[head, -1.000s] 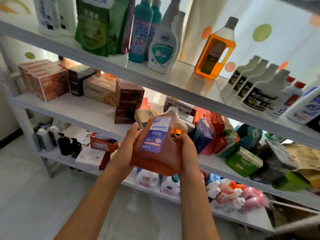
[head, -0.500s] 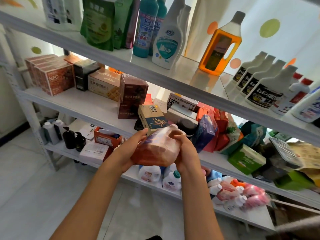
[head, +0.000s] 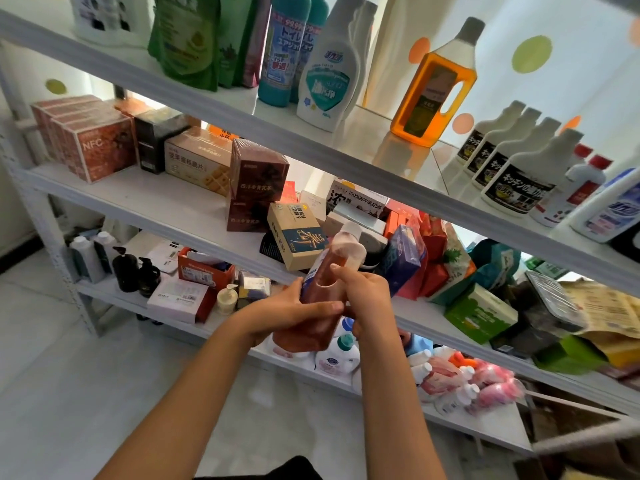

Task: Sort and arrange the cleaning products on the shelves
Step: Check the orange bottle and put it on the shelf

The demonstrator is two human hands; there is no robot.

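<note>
both hands, left (head: pixel 294 311) and right (head: pixel 367 292), grip a brown jug (head: pixel 320 296) in front of the middle shelf (head: pixel 156 206); it looks mid-sort, likely needing a lift beside the orange bottle (head: pixel 433 84) above.

1. I see the held brown jug (head: pixel 320 299) as translucent plastic, its white cap (head: pixel 349 233) matt.
2. The orange bottle (head: pixel 431 88) is clear, glossy plastic.
3. The top shelf (head: pixel 242 119) looks smooth, white and reflective.
4. The NFC box (head: pixel 100 150) is printed cardboard, slightly glossy.
5. The green pouch (head: pixel 187 39) looks like shiny plastic film.
6. The floor (head: pixel 86 375) reads as smooth, pale tile.
</note>
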